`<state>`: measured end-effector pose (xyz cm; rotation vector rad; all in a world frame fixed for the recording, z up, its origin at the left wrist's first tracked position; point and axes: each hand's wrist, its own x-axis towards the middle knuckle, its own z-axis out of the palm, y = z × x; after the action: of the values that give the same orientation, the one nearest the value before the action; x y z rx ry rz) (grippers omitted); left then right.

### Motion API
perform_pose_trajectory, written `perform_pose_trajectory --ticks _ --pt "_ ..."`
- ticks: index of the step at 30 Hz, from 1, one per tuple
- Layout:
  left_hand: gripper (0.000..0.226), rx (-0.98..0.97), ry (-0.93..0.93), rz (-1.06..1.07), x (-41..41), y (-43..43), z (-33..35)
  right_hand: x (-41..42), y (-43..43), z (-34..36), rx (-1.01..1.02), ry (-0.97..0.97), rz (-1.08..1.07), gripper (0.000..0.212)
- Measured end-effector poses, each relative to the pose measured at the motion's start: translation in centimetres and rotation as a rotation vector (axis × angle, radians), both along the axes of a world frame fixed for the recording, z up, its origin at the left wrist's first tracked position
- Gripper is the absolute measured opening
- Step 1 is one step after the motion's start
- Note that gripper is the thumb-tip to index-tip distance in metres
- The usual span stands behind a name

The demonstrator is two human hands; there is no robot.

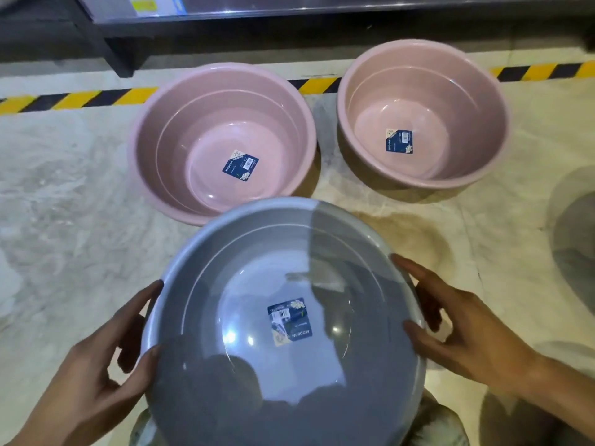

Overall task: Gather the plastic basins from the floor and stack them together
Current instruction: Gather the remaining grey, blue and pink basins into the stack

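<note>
A large grey-blue basin with a dark label inside fills the near centre. My left hand grips its left rim, thumb over the edge and fingers underneath. My right hand holds the right rim the same way. Beyond it on the floor sits a large pink basin, its near rim partly hidden by the grey one. A smaller, paler pink basin stands apart to the right. Both pink basins are upright with a label on the bottom.
The floor is pale, marbled stone. A yellow-and-black hazard stripe runs across behind the basins. A dark metal shelf or table frame stands at the back. My knees show under the grey basin.
</note>
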<state>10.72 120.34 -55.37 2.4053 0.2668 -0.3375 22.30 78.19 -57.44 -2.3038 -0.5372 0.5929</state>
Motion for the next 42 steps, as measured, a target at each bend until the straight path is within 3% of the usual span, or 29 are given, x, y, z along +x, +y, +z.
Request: perform_pose_trajectory --ticks 9,16,26,42 --pt "0.071 -0.003 -0.156 0.038 5.5 3.1 2.7 4.5 2.0 3.9 -0.044 -0.169 -0.057 0.073" --pt "0.065 0.106 -0.281 -0.012 13.9 7.7 3.6 15.2 7.2 5.2 -0.185 -0.211 0.052 0.074" --pt "0.051 0.242 -0.200 -0.122 22.4 12.6 0.4 25.0 14.5 4.3 -0.194 -0.250 0.107 0.068" --pt "0.055 0.244 -0.125 -0.008 24.9 13.9 -5.9 27.1 17.1 -4.4 -0.345 -0.215 0.058 0.073"
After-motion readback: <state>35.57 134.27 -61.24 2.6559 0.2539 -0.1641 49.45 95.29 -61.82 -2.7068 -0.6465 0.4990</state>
